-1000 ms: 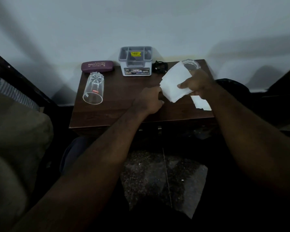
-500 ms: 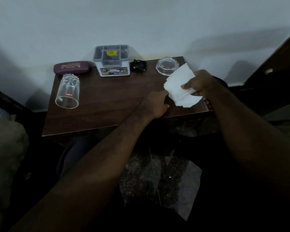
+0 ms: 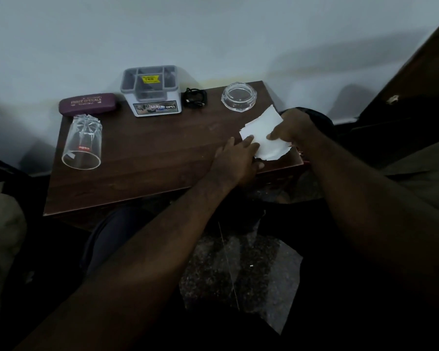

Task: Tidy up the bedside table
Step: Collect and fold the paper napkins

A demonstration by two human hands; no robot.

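The bedside table (image 3: 147,158) at centre frame is dark wood-grain with a dull sheen. On its left lies a clear, glossy tumbler (image 3: 82,143); at upper right sits a clear glossy dish (image 3: 239,97). The organiser (image 3: 152,91) looks like grey-and-white matt plastic. The white papers (image 3: 262,134) look thin, matt, ragged-edged.

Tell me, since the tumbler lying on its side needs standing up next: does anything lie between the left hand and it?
Nothing visible does. Bare wood of the table runs from the left hand to the tumbler.
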